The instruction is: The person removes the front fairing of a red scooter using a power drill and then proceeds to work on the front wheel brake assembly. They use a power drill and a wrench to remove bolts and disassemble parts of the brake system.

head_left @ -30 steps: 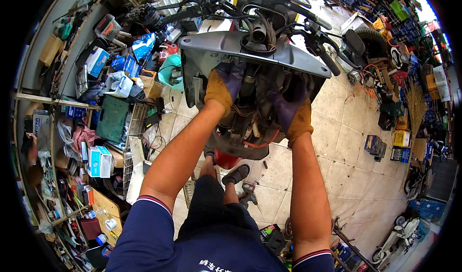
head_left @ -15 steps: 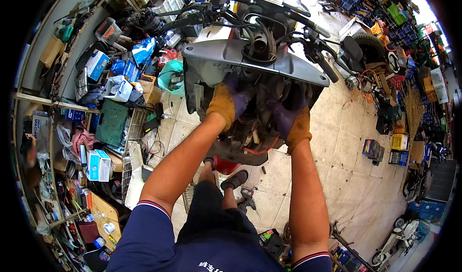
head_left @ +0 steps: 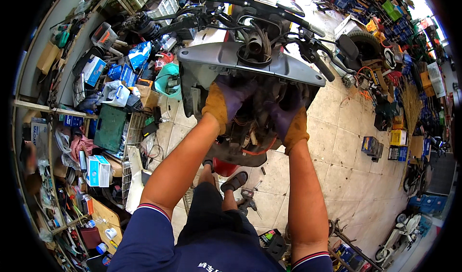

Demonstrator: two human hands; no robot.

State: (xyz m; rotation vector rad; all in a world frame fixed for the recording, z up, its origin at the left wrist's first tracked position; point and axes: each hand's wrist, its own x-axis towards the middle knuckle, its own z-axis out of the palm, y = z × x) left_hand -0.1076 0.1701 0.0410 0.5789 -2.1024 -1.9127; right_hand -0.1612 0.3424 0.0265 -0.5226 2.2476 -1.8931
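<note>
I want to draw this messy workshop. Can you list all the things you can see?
scooter front: one, grey panel, black handlebars, top centre
teal tub: one, left of the scooter
blue boxes: several, left shelves
green mat: one, left
power drill: one, dark, on the tiled floor by the feet
small boxes: few, dark and yellow, floor at right
sandal: one, dark, centre
left hand: yellow and purple glove, inside the scooter
right hand: same glove, inside the scooter

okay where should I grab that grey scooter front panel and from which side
Probably the grey front panel by its lower edge, from below on both sides of the steering column: it spreads wide like wings, and the gloved left hand and right hand already reach up beneath it.
</note>
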